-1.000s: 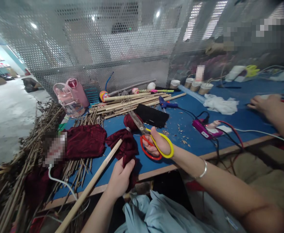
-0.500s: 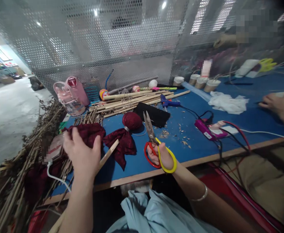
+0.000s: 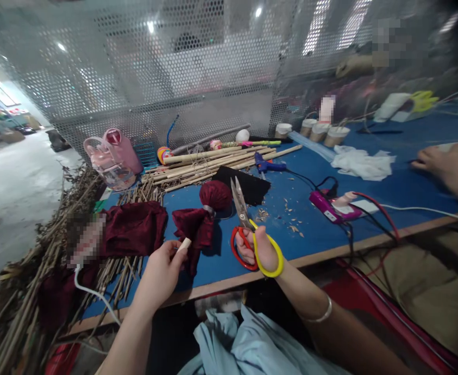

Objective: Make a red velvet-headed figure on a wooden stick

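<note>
My left hand [image 3: 164, 268] is closed around a pale wooden stick [image 3: 185, 244], whose cut end pokes out past the fingers. Just beyond it lies a dark red cloth bundle with a round stuffed head [image 3: 215, 195], tied at the neck with a light band, its loose cloth [image 3: 195, 224] spread below. In my right hand [image 3: 258, 250] is a pair of scissors [image 3: 241, 205] with one red and one yellow handle loop, blades slightly parted and pointing away from me. More dark red cloth [image 3: 135, 227] lies left of the bundle.
Behind are wooden sticks [image 3: 213, 162], black cloth [image 3: 242, 183] and a blue glue gun [image 3: 268, 164]. A pink bottle [image 3: 121, 151] stands back left, above dried stalks [image 3: 37, 260]. Right are a purple power strip [image 3: 332, 207], cables, white cloth [image 3: 363, 162] and a co-worker's hand [image 3: 435, 156].
My left hand has come down and to the right from above the red cloth, closing on the wooden stick. My right hand still holds the scissors in nearly the same place.
</note>
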`<state>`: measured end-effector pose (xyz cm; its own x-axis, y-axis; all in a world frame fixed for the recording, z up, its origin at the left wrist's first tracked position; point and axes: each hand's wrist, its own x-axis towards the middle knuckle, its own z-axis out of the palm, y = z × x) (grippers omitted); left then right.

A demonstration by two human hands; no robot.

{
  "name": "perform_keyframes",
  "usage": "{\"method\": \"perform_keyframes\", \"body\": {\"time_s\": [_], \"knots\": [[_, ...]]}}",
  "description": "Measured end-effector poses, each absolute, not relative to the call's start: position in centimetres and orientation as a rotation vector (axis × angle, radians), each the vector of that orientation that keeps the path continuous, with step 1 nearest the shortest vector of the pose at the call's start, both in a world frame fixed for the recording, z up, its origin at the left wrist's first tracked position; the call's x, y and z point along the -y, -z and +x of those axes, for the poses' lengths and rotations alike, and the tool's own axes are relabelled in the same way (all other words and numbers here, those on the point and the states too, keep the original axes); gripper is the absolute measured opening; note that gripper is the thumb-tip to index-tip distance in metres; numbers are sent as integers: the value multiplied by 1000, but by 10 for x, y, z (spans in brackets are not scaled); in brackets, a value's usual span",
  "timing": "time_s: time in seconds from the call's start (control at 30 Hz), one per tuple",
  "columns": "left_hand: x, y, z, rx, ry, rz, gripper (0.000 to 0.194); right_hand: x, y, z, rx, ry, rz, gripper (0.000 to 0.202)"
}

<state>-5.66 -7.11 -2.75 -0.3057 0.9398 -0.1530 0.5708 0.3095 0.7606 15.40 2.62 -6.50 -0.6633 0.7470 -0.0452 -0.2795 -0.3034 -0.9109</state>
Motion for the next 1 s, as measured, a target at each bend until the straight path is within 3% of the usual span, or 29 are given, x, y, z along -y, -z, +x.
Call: {"method": "perform_keyframes", "body": {"time_s": [0.1,0.37,0.67,0.83,0.9,1.0], "knots": [[74,32,-57,-1904,-768,1304,35,-25,60,159,1258,-2107,-612,76],[61,32,-72,-2446,-500,1519,40,-15,52,169,1300,-2182,-624,76],[58,39,-74,-2464,-679,1588,35,-6,55,168,1364,-2135,-666,73],[62,44,-54,-2619,-1213,1732,28,-4,53,170,1421,-2114,-685,72],[61,41,-37,-2621,-1130,1754,38,-4,54,168,1429,-2125,-694,73],[53,35,-17,-2748,-685,1783,56,-3,54,163,1423,-2163,-707,74]]}}
